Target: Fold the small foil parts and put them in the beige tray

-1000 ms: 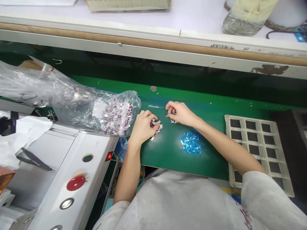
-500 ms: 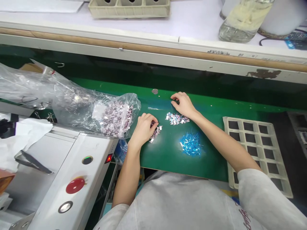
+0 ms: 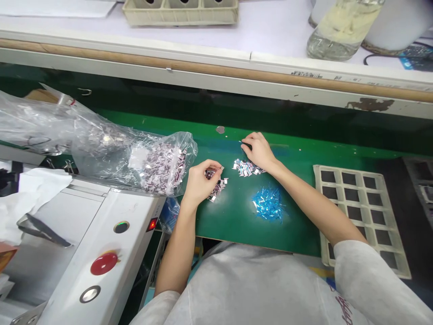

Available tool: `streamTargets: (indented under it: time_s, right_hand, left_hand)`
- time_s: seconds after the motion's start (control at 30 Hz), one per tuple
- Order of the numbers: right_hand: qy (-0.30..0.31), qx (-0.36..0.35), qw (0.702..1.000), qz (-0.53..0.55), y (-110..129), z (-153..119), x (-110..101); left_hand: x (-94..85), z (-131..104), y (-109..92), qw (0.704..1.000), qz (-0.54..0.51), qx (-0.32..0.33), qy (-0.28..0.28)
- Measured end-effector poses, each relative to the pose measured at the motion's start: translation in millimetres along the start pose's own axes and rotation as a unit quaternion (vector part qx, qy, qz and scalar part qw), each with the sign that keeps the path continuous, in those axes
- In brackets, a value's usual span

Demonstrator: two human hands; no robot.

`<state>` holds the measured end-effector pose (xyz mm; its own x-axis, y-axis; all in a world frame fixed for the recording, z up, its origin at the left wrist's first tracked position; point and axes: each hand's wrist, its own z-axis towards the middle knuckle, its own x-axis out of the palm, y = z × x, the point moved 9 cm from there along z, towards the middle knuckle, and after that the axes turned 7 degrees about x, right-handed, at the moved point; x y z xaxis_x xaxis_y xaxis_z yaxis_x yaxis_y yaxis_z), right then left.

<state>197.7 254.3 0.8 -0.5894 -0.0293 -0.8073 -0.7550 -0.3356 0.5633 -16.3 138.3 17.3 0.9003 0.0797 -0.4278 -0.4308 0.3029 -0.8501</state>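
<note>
Across the flat green worktop, left to right: clear plastic bag with small maroon-and-silver flat pieces inside, loose maroon-and-silver pile of flat pieces, silver-and-blue pile of small flat pieces, then, farther right, cream plastic compartment tray. Between the silver-and-blue pile and the front edge, heap of shiny blue strips. At near left, before the bag, white box-shaped machine housing. Behind, on the long white shelf, left to right: flat white paper sheet, cream plastic divided tray, clear round bottle, rounded white container.
</note>
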Motion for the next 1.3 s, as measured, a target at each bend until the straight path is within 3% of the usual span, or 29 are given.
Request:
streamTargets:
  time_s: [0.27,0.47,0.6,0.7,1.3]
  right_hand:
    - [-0.025,0.027,0.999,0.016,0.6,1.0,-4.8]
    - [-0.078,-0.003,0.994,0.077,43.8,-26.4,-37.6]
    - [-0.008,-0.011,0.976,0.217,77.4,-46.2,-38.8]
    - [0.042,-0.002,0.962,0.268,89.6,-53.0,-29.9]
    - [0.044,-0.013,0.972,0.229,87.4,-51.9,-19.3]
  left_hand:
    - [9.0,-5.0,21.3,0.979,-0.165,-0.109,-0.037]
    - [7.3,-6.1,19.8,0.968,-0.205,-0.118,-0.079]
    - [7.2,-7.5,15.6,0.972,-0.193,-0.101,-0.085]
    - [8.9,-8.3,14.3,0.972,-0.200,-0.089,-0.086]
    - [12.0,-8.4,8.0,0.980,-0.172,-0.073,-0.064]
